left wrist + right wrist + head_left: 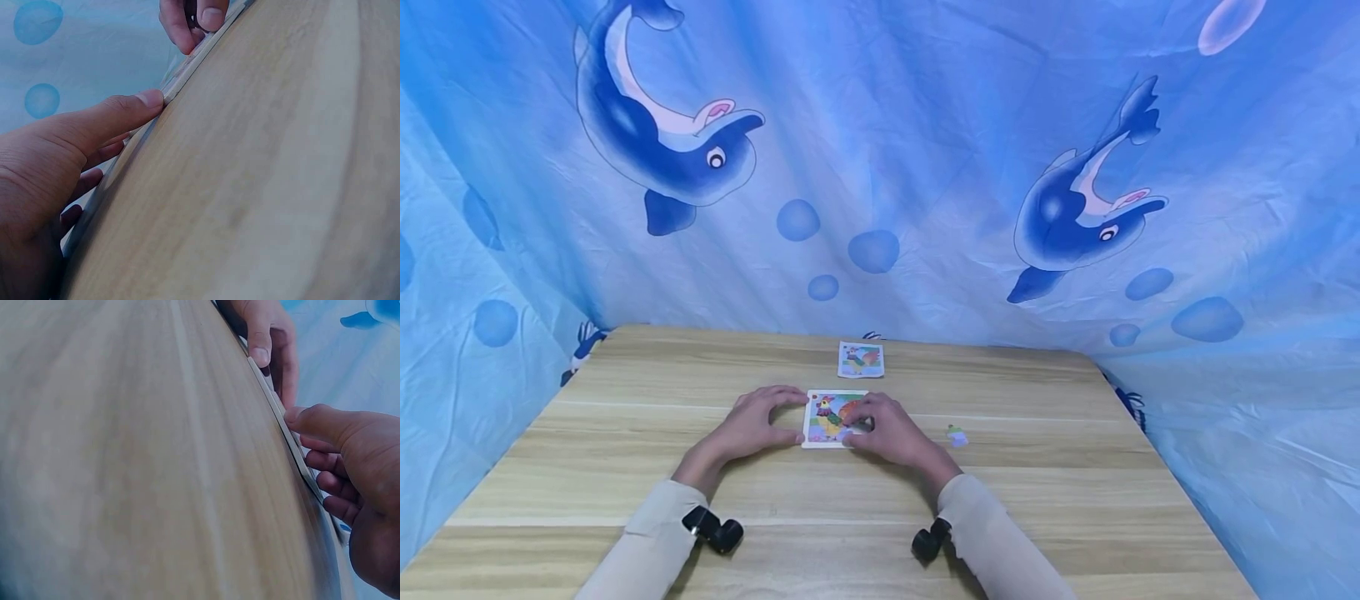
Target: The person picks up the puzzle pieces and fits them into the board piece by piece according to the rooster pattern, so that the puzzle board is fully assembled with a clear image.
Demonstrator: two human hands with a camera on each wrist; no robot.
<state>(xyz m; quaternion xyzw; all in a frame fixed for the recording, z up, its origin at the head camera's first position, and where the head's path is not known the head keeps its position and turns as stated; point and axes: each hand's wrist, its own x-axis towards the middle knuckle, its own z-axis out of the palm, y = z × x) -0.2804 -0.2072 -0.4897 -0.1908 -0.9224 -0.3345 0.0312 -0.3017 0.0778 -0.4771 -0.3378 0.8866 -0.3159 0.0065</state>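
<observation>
A jigsaw puzzle (827, 427) with a rooster picture in a white frame lies flat on the wooden table. My left hand (756, 425) holds its left edge, thumb at the near corner and fingers at the far one. The thumb (150, 100) touches the rim in the left wrist view. Over the puzzle's right part, my right hand (887, 429) grips with bent fingers, the thumb opposite them near the front edge. In the right wrist view that thumb (295, 415) meets the thin board edge. The right hand covers the picture's right side, and whether a separate piece is between its fingers is hidden.
A loose puzzle piece (957, 436), green and lilac, lies right of the right hand. Behind the puzzle lies a square card (861, 360) with the same rooster picture. A blue curtain (880, 167) with dolphins hangs around the table (820, 533).
</observation>
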